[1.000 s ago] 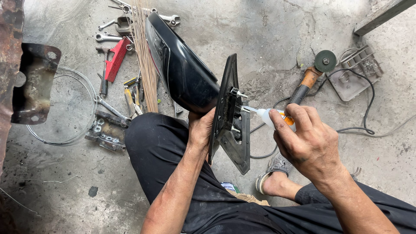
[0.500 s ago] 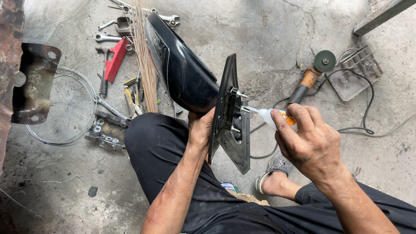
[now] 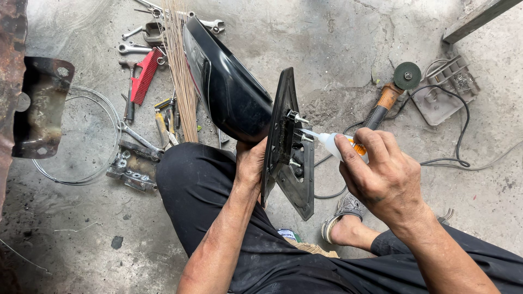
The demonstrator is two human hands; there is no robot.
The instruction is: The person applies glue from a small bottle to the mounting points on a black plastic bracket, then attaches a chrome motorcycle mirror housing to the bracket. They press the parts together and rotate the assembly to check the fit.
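Two hands on the job, and almost nothing has shifted over the last second: my right hand (image 3: 384, 177) has eased a touch lower and nearer to me, yet the nozzle of the small white glue bottle (image 3: 331, 144) sits at the same spot on the black mirror backing plate (image 3: 289, 147). I read that steadiness as the tip being kept on one point of the plate rather than travelling along it.

My right hand is closed around the bottle, thumb and fingers wrapped over its body, an orange patch of label showing between them. My left hand (image 3: 251, 163) is clamped on the near edge of the plate and the underside of the glossy black mirror housing (image 3: 226, 90), holding both up above my knee, off the concrete floor (image 3: 338, 49).

I see the plate edge-on and upright, its ribbed inner face turned toward the bottle, with short metal studs sticking out near the nozzle. The housing curves away behind it, smooth and shiny. Whether any glue has come out I cannot tell; the tip is too small here.

Spanners (image 3: 131, 49), a red comb-like tool (image 3: 144, 76) and a bundle of thin straw sticks (image 3: 180, 71) lie on the floor to my left; an angle grinder (image 3: 395, 90) with its cable lies to the right.
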